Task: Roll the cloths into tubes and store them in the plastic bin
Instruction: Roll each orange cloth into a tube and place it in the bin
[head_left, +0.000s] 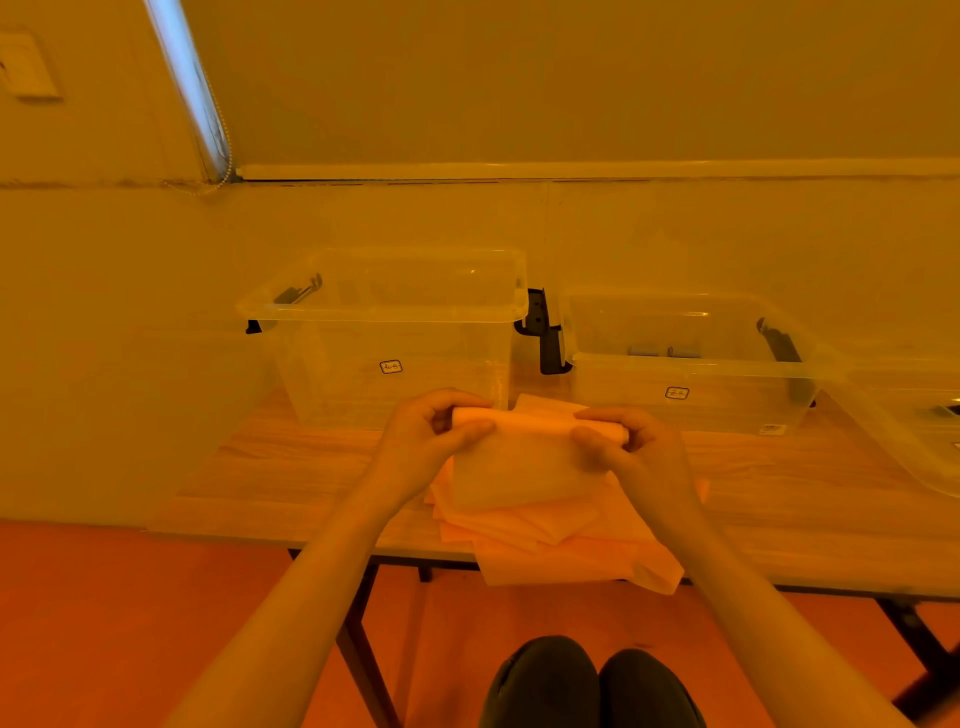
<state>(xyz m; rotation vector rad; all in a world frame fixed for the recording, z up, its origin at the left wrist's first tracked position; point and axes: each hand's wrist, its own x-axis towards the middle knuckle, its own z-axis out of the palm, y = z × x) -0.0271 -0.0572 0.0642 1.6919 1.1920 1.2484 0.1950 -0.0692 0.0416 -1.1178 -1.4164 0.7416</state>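
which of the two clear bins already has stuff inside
The right bin: small grey rolls lie inside at its back. The left bin looks empty.

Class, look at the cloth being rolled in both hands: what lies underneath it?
Under the cloth gripped by the left hand and right hand lies a pile of cloths on the table. The pile's middle is covered, so its count cannot be told.
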